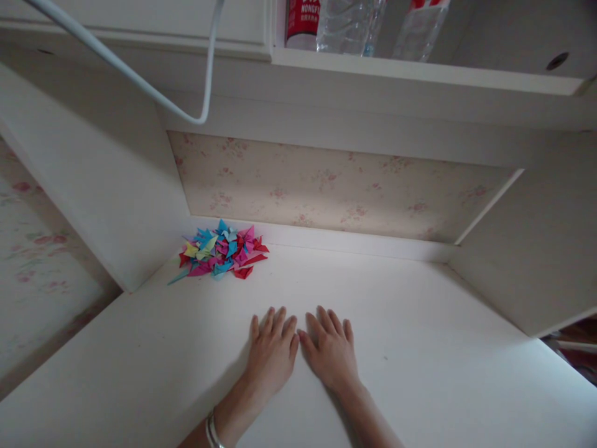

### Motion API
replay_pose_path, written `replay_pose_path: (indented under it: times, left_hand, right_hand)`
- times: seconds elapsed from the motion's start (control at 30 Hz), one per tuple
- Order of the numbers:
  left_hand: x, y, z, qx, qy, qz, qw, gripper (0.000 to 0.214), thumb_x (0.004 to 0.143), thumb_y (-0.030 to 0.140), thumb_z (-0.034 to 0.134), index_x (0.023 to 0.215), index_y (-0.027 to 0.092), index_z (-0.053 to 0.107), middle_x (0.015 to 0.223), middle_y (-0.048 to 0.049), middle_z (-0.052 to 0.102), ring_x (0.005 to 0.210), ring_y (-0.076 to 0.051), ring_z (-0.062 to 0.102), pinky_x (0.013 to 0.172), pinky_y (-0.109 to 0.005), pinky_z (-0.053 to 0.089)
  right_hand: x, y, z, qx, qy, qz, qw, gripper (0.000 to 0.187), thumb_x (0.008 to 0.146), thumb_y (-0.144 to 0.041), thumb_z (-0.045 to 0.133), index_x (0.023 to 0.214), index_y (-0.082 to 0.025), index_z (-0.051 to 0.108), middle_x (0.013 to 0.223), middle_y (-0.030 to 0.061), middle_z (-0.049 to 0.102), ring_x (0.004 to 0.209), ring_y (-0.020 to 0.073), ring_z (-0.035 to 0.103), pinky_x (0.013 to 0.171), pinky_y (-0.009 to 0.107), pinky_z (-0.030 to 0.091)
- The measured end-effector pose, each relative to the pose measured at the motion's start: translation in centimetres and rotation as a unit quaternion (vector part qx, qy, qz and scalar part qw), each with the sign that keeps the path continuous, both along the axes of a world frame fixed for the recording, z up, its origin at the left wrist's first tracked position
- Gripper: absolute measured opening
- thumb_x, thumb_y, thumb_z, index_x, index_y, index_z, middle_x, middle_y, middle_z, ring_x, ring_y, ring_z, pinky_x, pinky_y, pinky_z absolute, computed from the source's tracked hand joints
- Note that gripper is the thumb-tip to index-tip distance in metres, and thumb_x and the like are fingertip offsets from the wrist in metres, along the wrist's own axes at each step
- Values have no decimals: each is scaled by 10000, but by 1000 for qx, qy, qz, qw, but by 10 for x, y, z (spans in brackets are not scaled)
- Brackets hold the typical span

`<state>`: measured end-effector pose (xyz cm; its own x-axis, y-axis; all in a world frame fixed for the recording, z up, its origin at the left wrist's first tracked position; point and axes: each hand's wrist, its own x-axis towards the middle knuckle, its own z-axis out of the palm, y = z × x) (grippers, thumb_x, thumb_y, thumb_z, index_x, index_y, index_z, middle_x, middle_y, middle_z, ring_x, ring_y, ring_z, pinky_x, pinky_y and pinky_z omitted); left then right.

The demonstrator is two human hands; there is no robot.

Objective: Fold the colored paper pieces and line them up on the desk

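Note:
Both my hands rest palm down on the white desk (pixel 420 348), holding nothing. My left hand (pixel 272 350) lies flat with its fingers apart, and a silvery bangle (pixel 212 430) circles that wrist. Close beside it, my right hand (pixel 330 350) is also flat with fingers spread; the two thumbs nearly meet. Beyond my left hand, at the back left of the desk, lies a heap of folded paper cranes (pixel 224 250) in pink, red, blue and yellow. Neither hand touches the heap.
A shelf (pixel 420 76) overhangs the back, with a red-labelled bottle (pixel 303 22) and clear plastic bottles (pixel 342 28) on it. A pale bent tube (pixel 153 93) hangs at upper left. Side panels (pixel 536 249) and a floral back wall (pixel 326 183) enclose the desk.

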<state>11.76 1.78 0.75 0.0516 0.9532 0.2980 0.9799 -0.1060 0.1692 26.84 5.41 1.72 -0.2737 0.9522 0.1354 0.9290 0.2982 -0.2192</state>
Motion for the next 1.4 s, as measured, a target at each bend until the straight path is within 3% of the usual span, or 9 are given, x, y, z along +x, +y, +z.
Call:
replay_pose_path:
  times: [1.4]
  left_hand:
    - [0,1,4,-10,24,-6,1000,403,962,370,349,1314,302,532,1440,-56,465,1345,-308,370,1083,-599,250]
  right_hand:
    - [3,2,1,-17,-2,-3,1000,441,931,-499,379,1319,-352,528,1480,24,404,1367,279,307,1101,536,148]
